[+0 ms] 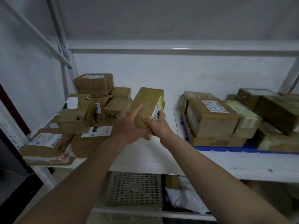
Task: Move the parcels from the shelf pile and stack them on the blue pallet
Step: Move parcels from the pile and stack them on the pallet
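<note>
A long brown taped parcel [148, 102] with a white label is tilted up above the middle of the white shelf [145, 160]. My left hand [129, 125] grips its lower left side and my right hand [156, 125] grips its near end from the right. The shelf pile [77, 115] of several brown parcels lies to the left of my hands. On the right, the blue pallet [226, 148] carries several stacked parcels [215, 117].
A white upright and diagonal brace [64, 50] of the rack stand at the left. Below the shelf sit a beige lattice crate [134, 189] and a white bag [182, 198]. A dark object [9, 159] borders the left edge.
</note>
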Tool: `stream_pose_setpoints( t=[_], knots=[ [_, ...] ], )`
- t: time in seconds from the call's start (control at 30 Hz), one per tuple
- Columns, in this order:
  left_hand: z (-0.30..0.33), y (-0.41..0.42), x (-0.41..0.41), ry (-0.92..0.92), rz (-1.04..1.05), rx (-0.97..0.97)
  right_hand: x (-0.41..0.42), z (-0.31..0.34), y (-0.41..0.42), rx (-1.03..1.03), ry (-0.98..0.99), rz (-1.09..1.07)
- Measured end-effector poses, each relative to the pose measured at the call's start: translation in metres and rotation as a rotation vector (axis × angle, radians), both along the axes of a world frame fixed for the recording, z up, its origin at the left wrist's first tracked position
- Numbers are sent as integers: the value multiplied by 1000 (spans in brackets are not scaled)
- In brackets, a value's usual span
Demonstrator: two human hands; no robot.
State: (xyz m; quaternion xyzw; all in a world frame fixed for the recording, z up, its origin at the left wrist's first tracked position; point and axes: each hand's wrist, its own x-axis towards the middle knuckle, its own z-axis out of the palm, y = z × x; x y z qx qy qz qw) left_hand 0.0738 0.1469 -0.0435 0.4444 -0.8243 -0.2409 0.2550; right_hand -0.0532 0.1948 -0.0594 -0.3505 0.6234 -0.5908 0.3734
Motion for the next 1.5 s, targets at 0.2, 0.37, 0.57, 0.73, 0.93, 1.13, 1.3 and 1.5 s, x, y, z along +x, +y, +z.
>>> stream_pose_setpoints(
  t=[0.2, 0.37, 0.57, 0.73, 0.93, 1.13, 1.3, 1.5],
  knots=[
    [25, 16, -18, 13, -159, -18, -39, 34, 41, -107, 107, 21],
    [39, 19, -47, 89, -216, -61, -83, 61, 57, -131, 148, -34],
    [57, 23, -118, 139, -229, -66, -148, 86, 62, -159, 196, -50],
    [71, 18, -189, 148, -262, -91, -222, 105, 62, -141, 237, -39],
    [85, 13, -282, 158, -268, -113, -318, 122, 62, -121, 296, -62],
    [90, 23, -377, 206, -167, -136, -386, 129, 56, -27, 258, -31],
    [91, 23, -429, 154, -270, -60, -432, 123, 53, -4, 160, -115],
    [90, 10, -476, 258, -433, 142, -480, 107, 54, -1, 148, -250]
  ],
)
